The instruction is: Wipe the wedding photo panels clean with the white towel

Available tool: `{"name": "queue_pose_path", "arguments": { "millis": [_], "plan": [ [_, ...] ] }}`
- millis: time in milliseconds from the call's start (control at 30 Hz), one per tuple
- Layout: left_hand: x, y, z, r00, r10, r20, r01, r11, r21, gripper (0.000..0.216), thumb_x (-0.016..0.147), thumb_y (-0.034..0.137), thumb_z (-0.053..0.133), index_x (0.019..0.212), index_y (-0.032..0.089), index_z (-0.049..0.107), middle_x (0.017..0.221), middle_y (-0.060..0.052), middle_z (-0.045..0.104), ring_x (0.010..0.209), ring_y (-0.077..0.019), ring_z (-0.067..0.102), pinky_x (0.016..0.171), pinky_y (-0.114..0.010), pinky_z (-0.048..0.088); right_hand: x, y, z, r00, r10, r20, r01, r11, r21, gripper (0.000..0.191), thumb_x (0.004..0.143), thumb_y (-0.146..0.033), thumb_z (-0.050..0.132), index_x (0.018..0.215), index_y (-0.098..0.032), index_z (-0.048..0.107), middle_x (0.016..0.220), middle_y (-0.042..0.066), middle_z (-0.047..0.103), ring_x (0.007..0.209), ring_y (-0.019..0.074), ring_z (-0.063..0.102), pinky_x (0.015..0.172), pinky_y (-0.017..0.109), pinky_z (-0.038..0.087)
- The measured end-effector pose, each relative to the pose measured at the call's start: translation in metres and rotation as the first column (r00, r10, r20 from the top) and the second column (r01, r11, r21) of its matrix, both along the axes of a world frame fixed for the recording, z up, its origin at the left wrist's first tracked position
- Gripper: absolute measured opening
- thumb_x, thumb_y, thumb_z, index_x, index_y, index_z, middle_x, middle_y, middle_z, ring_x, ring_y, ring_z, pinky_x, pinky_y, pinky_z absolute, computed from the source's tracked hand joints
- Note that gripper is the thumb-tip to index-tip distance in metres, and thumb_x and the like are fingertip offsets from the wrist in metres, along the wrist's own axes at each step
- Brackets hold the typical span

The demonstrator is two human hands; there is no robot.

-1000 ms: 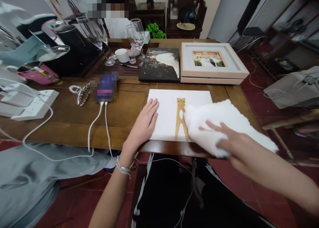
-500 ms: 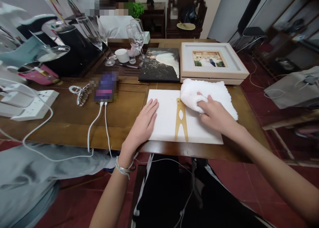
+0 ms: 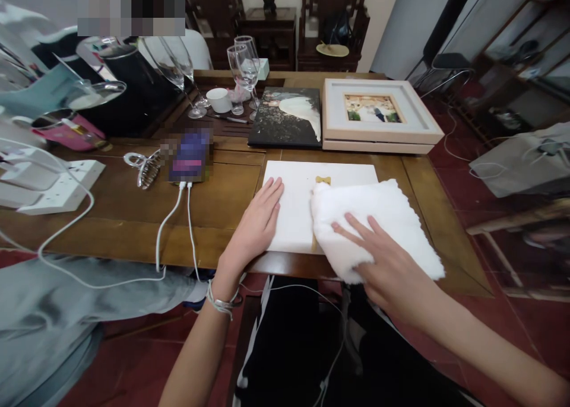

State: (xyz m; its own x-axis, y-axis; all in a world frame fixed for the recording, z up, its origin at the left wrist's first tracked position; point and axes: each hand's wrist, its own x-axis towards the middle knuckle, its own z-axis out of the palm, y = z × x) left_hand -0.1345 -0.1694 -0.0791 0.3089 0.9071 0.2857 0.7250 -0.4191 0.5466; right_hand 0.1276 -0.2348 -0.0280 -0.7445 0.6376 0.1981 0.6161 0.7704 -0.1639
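Observation:
My left hand point(image 3: 257, 220) lies flat on the left side of a white board point(image 3: 291, 211) at the table's front edge, fingers out and holding nothing. My right hand point(image 3: 378, 256) has a fluffy white cloth point(image 3: 392, 211), its fingers spread across the top and pressing in, its thumb near the lower edge. The cloth covers the board's right part and hangs over the front edge. Only the top of a gold A-shaped piece point(image 3: 323, 180) and a sliver lower down show beside the cloth; the rest is hidden.
Behind the board lie a dark photo panel point(image 3: 285, 119) and a pale framed picture point(image 3: 383, 113). To the left are a phone point(image 3: 190, 155) with white cables, a hair claw point(image 3: 145, 167) and a power strip point(image 3: 66, 193). Glasses point(image 3: 244, 69) stand farther back. Someone sits across the table.
My right hand has drawn the cloth toward me, down over the board, covering most of the gold piece. My left hand has stayed put. The person across has shifted left.

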Motion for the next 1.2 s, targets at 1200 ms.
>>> {"name": "queue_pose_path", "arguments": {
  "millis": [1200],
  "plan": [
    [0.000, -0.001, 0.003, 0.999, 0.004, 0.039, -0.004, 1.000, -0.017, 0.047, 0.099, 0.025, 0.031, 0.143, 0.011, 0.041, 0.152, -0.011, 0.039, 0.145, -0.0199, 0.026, 0.120, -0.044, 0.023, -0.058, 0.078, 0.008, 0.957, -0.113, 0.266, 0.087, 0.990, 0.110, 0.030, 0.087, -0.006, 0.049, 0.106, -0.011, 0.071, 0.143, 0.020, 0.047, 0.136, 0.0436, 0.032, 0.106, 0.065, 0.031]
  ]
}}
